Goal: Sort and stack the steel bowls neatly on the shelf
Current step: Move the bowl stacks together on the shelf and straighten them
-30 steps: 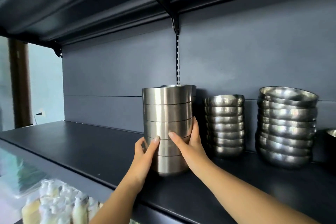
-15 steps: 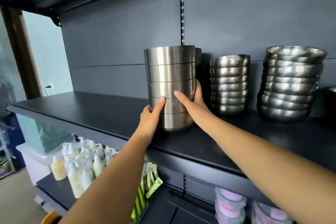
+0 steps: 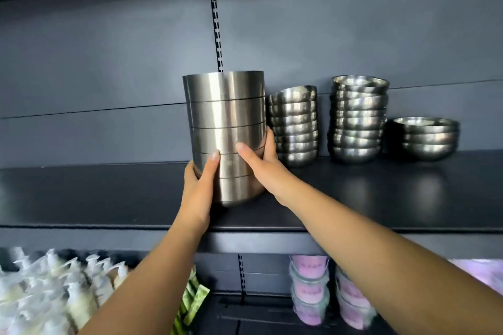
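A tall stack of straight-sided steel bowls point(image 3: 226, 114) stands on the dark shelf point(image 3: 95, 193), near its front edge. My left hand point(image 3: 200, 185) grips the stack's lower left side and my right hand point(image 3: 261, 163) clasps its lower right side. To the right stand three stacks of rounded steel bowls: a medium stack point(image 3: 295, 125), a taller stack point(image 3: 358, 118) and a short stack point(image 3: 426, 137). The base of the tall stack is partly hidden by my hands.
A slotted upright rail point(image 3: 217, 32) runs up the grey back wall behind the stack. Below the shelf sit white pump bottles point(image 3: 54, 288), green packets point(image 3: 194, 304) and stacked pink tubs point(image 3: 310, 291). Another shelf overhangs at the top.
The view has tilted down and shifted right, which brings the short bowl stack and the lower shelf into sight. Both hands keep the same hold on the tall stack.
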`<state>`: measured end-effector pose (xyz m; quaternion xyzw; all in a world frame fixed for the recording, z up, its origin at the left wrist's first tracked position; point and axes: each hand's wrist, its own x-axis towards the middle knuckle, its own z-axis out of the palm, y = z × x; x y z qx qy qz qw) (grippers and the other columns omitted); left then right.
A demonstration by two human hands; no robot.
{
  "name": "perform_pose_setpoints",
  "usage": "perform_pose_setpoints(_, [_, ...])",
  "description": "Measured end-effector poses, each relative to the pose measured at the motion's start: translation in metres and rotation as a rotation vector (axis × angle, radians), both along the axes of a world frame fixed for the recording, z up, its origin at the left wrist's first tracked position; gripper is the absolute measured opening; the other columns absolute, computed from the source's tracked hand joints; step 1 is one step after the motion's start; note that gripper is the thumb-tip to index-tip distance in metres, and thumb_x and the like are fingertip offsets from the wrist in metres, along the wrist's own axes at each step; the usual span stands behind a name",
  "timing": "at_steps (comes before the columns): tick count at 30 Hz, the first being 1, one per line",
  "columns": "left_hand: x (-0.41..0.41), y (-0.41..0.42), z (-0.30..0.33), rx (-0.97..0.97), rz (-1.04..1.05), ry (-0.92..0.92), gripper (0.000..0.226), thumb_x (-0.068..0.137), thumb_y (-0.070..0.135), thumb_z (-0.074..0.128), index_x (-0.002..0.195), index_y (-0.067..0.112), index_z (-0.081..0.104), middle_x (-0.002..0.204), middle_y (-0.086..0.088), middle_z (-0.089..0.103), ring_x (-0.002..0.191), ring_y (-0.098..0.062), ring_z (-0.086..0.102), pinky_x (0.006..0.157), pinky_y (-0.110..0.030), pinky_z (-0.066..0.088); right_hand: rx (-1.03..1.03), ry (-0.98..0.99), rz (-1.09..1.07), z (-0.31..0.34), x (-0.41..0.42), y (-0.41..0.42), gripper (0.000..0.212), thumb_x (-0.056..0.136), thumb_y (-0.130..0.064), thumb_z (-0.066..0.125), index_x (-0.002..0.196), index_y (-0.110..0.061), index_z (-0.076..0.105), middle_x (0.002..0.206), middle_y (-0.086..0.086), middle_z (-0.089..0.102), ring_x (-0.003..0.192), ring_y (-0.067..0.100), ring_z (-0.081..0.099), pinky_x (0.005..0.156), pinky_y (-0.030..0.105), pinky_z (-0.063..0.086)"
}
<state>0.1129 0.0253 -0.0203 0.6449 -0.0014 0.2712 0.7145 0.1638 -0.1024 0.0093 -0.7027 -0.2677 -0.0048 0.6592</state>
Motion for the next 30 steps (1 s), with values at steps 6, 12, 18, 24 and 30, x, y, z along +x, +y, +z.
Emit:
perform_pose_setpoints(6, [0.008, 0.007, -0.004, -0.058, -0.065, 0.003, 0.124, 0.049, 0.078, 0.063, 0.148, 0.020, 0.018, 0.152, 0.005, 0.030, 0.135, -0.015, 0.035, 0.113, -0.042, 0.028, -0.076, 0.029, -0.121, 0.006, -0.011, 0.000, 0.100, 0.071, -0.069, 0.054, 0.143, -0.042, -0.010, 0.155, -0.015, 0.007, 0.142, 0.013, 0.014, 0.104, 0.028, 0.016])
perform_pose_setpoints(12, [0.002, 0.001, -0.004, 0.098, 0.101, 0.043, 0.099, 0.078, 0.066, 0.053, 0.149, 0.013, 0.010, 0.158, -0.003, 0.014, 0.145, -0.020, 0.015, 0.118, -0.042, 0.014, -0.195, 0.053, -0.321, -0.010, -0.032, -0.014, 0.080, 0.080, -0.063, 0.050, 0.145, -0.025, 0.025, 0.150, -0.005, 0.031, 0.135, 0.016, 0.033, 0.110, 0.032, 0.027])
perform_pose_setpoints(18, [-0.051, -0.036, -0.016, 0.631, 0.439, -0.382, 0.082, 0.087, 0.044, 0.049, 0.148, 0.005, 0.010, 0.155, -0.002, 0.002, 0.140, -0.010, -0.002, 0.113, -0.022, -0.010, -0.456, -0.155, -0.563, -0.013, -0.071, -0.090, 0.048, 0.086, -0.044, 0.056, 0.124, -0.014, 0.056, 0.129, 0.001, 0.057, 0.119, 0.015, 0.051, 0.091, 0.019, 0.032])
perform_pose_setpoints(24, [-0.078, -0.124, -0.019, 1.083, 0.309, -0.495, 0.071, 0.086, 0.049, 0.033, 0.139, 0.001, 0.038, 0.148, -0.004, 0.025, 0.140, -0.024, 0.018, 0.115, -0.029, -0.004, -0.862, -0.397, -0.711, -0.015, -0.123, -0.209, 0.044, 0.089, -0.037, 0.055, 0.125, -0.012, 0.054, 0.134, 0.006, 0.052, 0.124, 0.021, 0.045, 0.100, 0.026, 0.032])
perform_pose_setpoints(30, [-0.083, -0.247, -0.018, 1.348, 0.168, -0.525, 0.044, 0.084, 0.035, 0.050, 0.098, -0.002, 0.071, 0.108, -0.020, 0.068, 0.107, -0.040, 0.062, 0.094, -0.056, 0.043, -1.095, -0.448, -0.872, -0.011, -0.168, -0.339, 0.046, 0.090, -0.040, 0.050, 0.127, -0.013, 0.052, 0.131, 0.008, 0.055, 0.122, 0.026, 0.047, 0.100, 0.036, 0.038])
